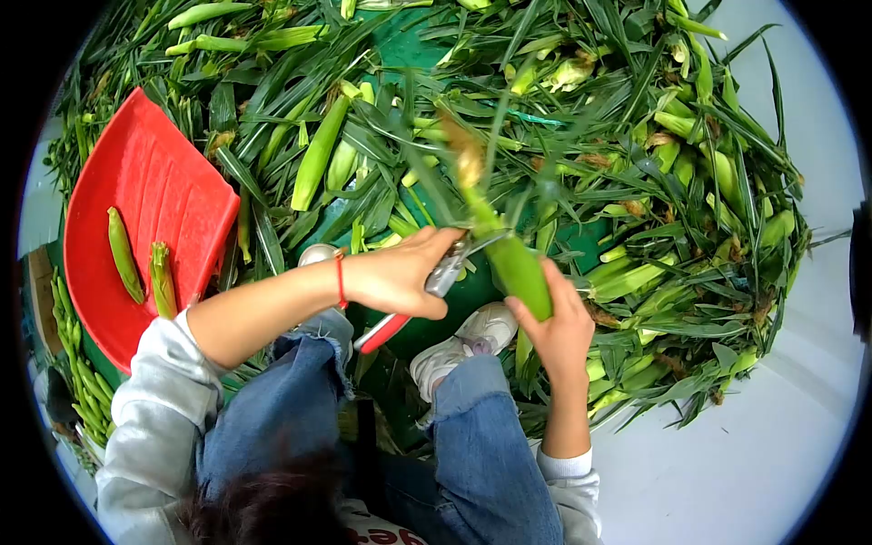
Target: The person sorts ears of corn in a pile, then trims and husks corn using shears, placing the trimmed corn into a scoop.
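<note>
My left hand [404, 272], with a red cord at the wrist, is closed around pruning shears [442, 272] that have a red handle end. The shears' blades reach to the upper part of a green corn ear [520, 272], below its leafy tip and brown silk. Wrapped around the lower end of that ear is my right hand [556, 322]. The ear's top is smeared by motion. Whether the blades are closed on the husk, I cannot tell.
A red scoop-shaped tray [150, 209] on the left holds two corn ears [124, 254]. Heaped husk leaves and corn ears [672, 282] surround me on a green floor. A white shoe [463, 350] is below my hands. More ears [86, 391] lie at far left.
</note>
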{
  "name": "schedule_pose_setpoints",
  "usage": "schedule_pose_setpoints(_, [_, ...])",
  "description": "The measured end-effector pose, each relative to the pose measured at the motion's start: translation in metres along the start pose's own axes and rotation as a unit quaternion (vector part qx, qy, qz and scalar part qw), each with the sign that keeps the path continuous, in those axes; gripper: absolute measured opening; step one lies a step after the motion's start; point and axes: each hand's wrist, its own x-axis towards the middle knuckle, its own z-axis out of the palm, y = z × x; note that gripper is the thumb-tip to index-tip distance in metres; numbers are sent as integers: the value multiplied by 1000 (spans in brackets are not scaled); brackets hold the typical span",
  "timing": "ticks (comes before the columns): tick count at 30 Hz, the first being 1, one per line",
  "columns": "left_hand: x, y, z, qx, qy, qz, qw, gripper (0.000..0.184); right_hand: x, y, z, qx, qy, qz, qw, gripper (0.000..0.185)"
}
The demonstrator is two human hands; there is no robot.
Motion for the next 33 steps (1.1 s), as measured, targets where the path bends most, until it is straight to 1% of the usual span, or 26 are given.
schedule_pose_setpoints(1, [4,-3,2,29,12,25,999,83,-2,-4,1,-15,-23,-8,1000,63])
schedule_pose_setpoints(4, [-3,4,0,94,79,49,991,67,5,-2,-4,18,-32,-20,999,62])
schedule_pose_setpoints(5, [-5,2,0,76,83,8,994,60,9,1,-7,19,-42,-23,999,63])
schedule_pose_setpoints(6, [-8,-3,0,60,86,-35,994,54,11,6,-8,46,-76,-18,996,57])
schedule_pose_setpoints(7, [-11,-10,0,43,89,-75,992,48,11,13,-3,194,-80,33,977,52])
schedule_pose_setpoints(8, [-12,-19,-1,19,141,-43,989,36,12,18,5,335,-83,82,935,47])
schedule_pose_setpoints(9, [-15,-19,-8,-83,39,-163,982,50,13,23,10,468,-84,128,871,42])
schedule_pose_setpoints(10, [-17,-32,5,-182,21,-108,977,60,14,28,14,583,-109,201,779,31])
schedule_pose_setpoints(11, [-19,-45,18,-277,6,-52,959,71,18,25,13,627,-144,230,731,33])
schedule_pose_setpoints(12, [-15,-28,11,-238,-66,-45,968,84,24,19,13,668,-176,255,676,36])
schedule_pose_setpoints(13, [-12,-16,16,-288,-43,-22,956,79,30,14,15,706,-207,279,617,40])
schedule_pose_setpoints(14, [0,-12,21,-266,7,14,964,78,31,14,23,688,-226,276,632,52])
schedule_pose_setpoints(15, [10,-1,24,-246,56,49,966,77,33,11,26,689,-246,260,630,51])
schedule_pose_setpoints(17, [29,15,8,-167,136,48,975,71,37,8,29,689,-283,232,626,50])
schedule_pose_setpoints(18, [36,14,5,-248,166,40,953,64,38,5,23,736,-253,251,575,51])
schedule_pose_setpoints(19, [40,13,3,-231,197,37,952,58,41,5,20,727,-255,261,581,52])
schedule_pose_setpoints(21, [47,6,-1,-426,254,-50,867,52,47,2,15,713,-257,277,590,53])
schedule_pose_setpoints(22, [49,1,-6,-414,299,-68,857,44,46,-3,11,677,-260,292,623,51])
schedule_pose_setpoints(23, [44,2,-12,-421,294,-90,853,43,43,-6,13,632,-238,275,684,49])
schedule_pose_setpoints(25, [34,6,-16,-434,263,-94,857,42,32,-11,21,528,-199,243,789,47])
schedule_pose_setpoints(26, [31,8,-13,-441,247,-73,860,40,32,-11,24,454,-189,173,854,47])
schedule_pose_setpoints(27, [32,10,-13,-445,231,-47,864,38,31,-15,26,393,-172,140,892,47])
schedule_pose_setpoints(29, [31,11,-17,-422,208,-61,880,32,24,-28,23,260,-136,76,953,50])
schedule_pose_setpoints(30, [30,10,-22,-403,194,-77,891,32,23,-34,18,177,-127,53,975,66])
schedule_pose_setpoints(32, [27,14,-28,-370,182,-106,905,31,19,-36,20,92,-65,-6,994,70])
schedule_pose_setpoints(33, [27,13,-27,-395,202,-119,888,31,19,-37,21,50,-35,-39,997,71])
